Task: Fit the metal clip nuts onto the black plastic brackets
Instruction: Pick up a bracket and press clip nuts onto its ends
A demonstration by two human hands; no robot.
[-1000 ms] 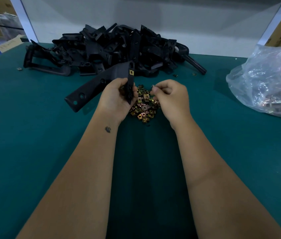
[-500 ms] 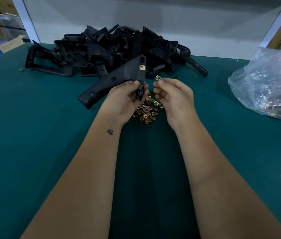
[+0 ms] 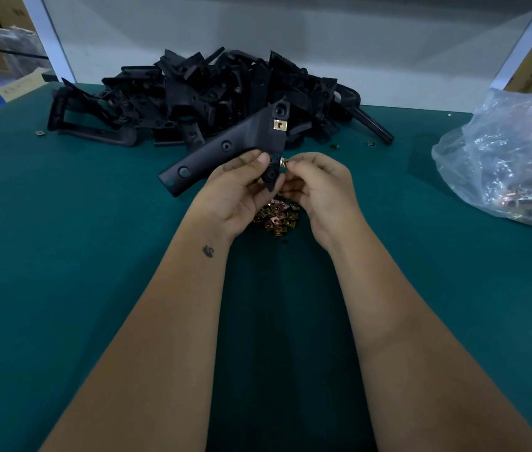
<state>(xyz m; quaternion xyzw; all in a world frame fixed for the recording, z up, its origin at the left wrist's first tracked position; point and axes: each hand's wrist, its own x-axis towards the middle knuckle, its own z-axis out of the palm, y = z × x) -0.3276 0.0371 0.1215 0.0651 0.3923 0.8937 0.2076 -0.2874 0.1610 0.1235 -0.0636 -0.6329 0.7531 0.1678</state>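
Left hand (image 3: 237,194) grips one bracket (image 3: 225,148) bearing one fitted nut (image 3: 279,125); right hand (image 3: 318,187) apparently pinches another clip nut (image 3: 284,163).

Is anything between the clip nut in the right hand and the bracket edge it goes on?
Nothing visible. The right hand pinches the clip nut right at the bracket edge; the left hand grips the bracket just beside that spot.

Two bare forearms with no sleeves, watch or gloves, left hand (image 3: 235,194) and right hand (image 3: 320,187) bare with short unpainted nails, small dark swan-shaped mark (image 3: 208,251) near the left wrist
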